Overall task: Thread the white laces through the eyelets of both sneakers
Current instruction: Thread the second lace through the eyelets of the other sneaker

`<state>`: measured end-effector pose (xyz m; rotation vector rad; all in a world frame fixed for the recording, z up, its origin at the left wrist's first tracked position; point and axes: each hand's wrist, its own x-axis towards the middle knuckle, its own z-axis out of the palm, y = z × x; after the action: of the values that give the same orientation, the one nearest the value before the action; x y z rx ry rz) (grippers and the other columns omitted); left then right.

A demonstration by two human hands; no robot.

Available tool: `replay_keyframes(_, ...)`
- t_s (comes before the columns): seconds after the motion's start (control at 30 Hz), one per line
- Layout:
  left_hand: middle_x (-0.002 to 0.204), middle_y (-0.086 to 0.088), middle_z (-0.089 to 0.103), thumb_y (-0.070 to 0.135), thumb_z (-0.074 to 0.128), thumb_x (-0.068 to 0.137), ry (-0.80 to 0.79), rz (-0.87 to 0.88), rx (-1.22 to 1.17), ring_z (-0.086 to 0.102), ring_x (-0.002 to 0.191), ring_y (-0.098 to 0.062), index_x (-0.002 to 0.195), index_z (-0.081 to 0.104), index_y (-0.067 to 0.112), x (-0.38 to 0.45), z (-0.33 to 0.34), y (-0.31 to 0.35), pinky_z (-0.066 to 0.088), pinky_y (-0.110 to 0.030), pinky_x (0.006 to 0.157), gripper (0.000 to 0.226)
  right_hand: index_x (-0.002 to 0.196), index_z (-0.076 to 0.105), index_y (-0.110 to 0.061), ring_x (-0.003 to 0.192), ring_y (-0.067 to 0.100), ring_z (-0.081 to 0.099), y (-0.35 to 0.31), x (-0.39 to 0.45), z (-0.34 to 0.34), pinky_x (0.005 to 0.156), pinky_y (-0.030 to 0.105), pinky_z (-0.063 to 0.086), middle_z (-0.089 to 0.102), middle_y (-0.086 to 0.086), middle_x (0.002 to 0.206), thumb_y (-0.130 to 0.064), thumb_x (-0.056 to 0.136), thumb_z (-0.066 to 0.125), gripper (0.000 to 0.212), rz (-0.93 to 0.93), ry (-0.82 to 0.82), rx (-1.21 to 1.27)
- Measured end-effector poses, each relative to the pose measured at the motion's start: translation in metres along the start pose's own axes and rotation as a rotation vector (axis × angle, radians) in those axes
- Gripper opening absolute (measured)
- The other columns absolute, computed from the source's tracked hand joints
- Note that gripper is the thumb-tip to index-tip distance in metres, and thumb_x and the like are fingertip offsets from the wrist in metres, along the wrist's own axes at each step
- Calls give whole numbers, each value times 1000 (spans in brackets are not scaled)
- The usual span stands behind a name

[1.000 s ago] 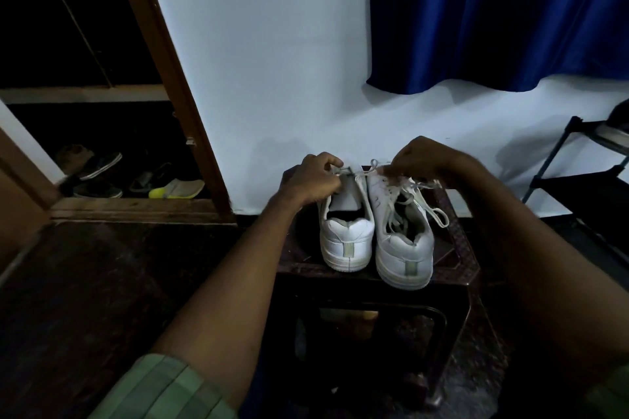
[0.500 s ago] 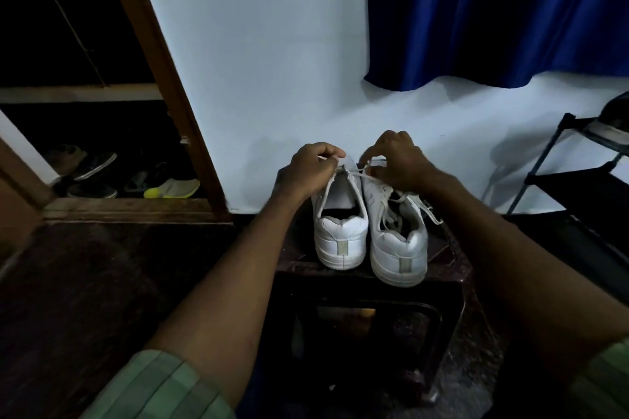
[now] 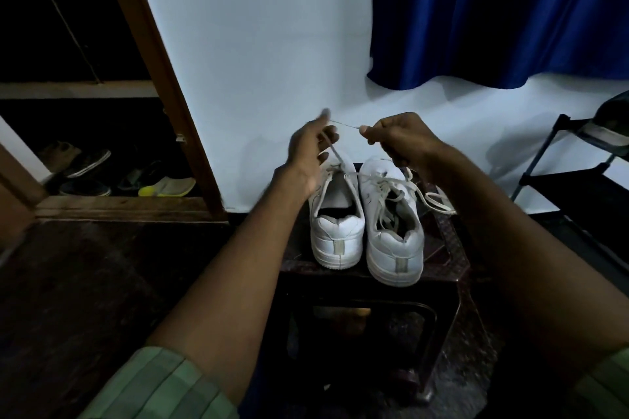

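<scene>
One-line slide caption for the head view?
Both hands hold a white lace taut above two sneakers.

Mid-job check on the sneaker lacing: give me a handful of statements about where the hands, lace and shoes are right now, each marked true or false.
1. Both sneakers stand on a dark stool. True.
2. The right hand pinches a stretch of white lace raised above the shoes. True.
3. The left hand rests flat on the floor. False: it is lifted above the left sneaker, at the lace.
4. The right sneaker has no lace in it. False: lace crosses its eyelets, with loose loops trailing off its right side.
5. The heels of both sneakers face the camera. True.
6. A red curtain hangs on the wall. False: the curtain is blue.
</scene>
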<state>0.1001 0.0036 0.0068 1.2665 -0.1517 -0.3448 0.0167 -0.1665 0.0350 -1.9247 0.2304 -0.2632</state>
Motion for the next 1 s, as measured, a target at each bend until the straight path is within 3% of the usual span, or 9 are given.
replay_keyframes(0.07, 72, 6, 62, 35, 61, 100, 179, -107, -237, 64, 68, -11, 85, 56, 23, 8, -7, 2, 34, -24, 56, 20, 82, 69, -4, 43, 11, 25, 0, 2, -5, 47, 24, 20, 34, -1, 52, -28, 94, 73, 27, -6, 104, 156)
replay_keyframes(0.1, 73, 4, 58, 33, 62, 98, 228, -95, -171, 61, 65, -14, 85, 55, 22, 11, -10, -1, 34, -23, 52, 18, 84, 69, -4, 46, 12, 24, 1, 3, -6, 49, 26, 18, 33, 0, 55, -26, 96, 71, 25, -5, 168, 244)
replay_keyframes(0.23, 103, 5, 54, 34, 72, 83, 245, 278, 600, 57, 88, -17, 98, 60, 29, 8, -13, -23, 47, -28, 78, 20, 87, 77, -7, 42, 8, 32, 2, 6, 2, 45, 23, 23, 45, -8, 53, -21, 97, 66, 21, -55, 223, 158)
replay_keyframes(0.33, 130, 4, 56, 26, 74, 92, 24, 643, 779, 57, 102, -1, 131, 58, 33, 8, -7, -19, 46, -16, 83, 43, 85, 81, -11, 62, -3, 63, 3, 6, 14, 58, 17, 46, 72, -12, 67, -17, 91, 72, 12, -152, 144, -64)
replay_keyframes(0.4, 117, 5, 70, 21, 68, 99, -159, 673, 827, 59, 82, 9, 130, 67, 25, 1, 0, -9, 44, -14, 72, 31, 79, 81, -14, 69, 0, 65, 3, 8, 19, 67, 21, 52, 74, -5, 70, -17, 86, 74, 10, -177, 132, -132)
replay_keyframes(0.5, 76, 11, 72, 22, 66, 101, -161, 648, 876, 61, 63, 8, 109, 80, 15, -4, 0, -5, 45, -17, 68, 18, 82, 77, -4, 43, -3, 48, -2, 6, 16, 44, 9, 35, 57, -16, 48, -9, 90, 69, 13, -146, 89, -91)
replay_keyframes(0.6, 59, 14, 64, 22, 64, 101, -29, 567, 725, 59, 55, 1, 87, 82, 19, 1, -6, -6, 47, -21, 64, 22, 85, 80, -7, 45, 2, 41, -4, 3, 2, 42, 16, 26, 55, -16, 48, -18, 91, 74, 13, -131, 85, -53)
replay_keyframes(0.8, 66, -5, 58, 13, 55, 107, 281, 98, -160, 54, 53, -14, 82, 67, 7, 15, -11, 0, 47, -19, 48, 29, 99, 79, -4, 48, 10, 30, -2, 6, -25, 45, 24, 21, 45, -2, 59, -17, 93, 70, 16, -42, 147, 154)
replay_keyframes(1.0, 84, -7, 65, 4, 55, 105, 191, 74, -202, 65, 72, -14, 103, 69, 3, 22, -20, -5, 59, -22, 74, 14, 112, 61, -8, 47, 4, 26, 4, 14, -46, 43, 18, 18, 43, -2, 69, -5, 104, 38, 24, 167, 128, 852)
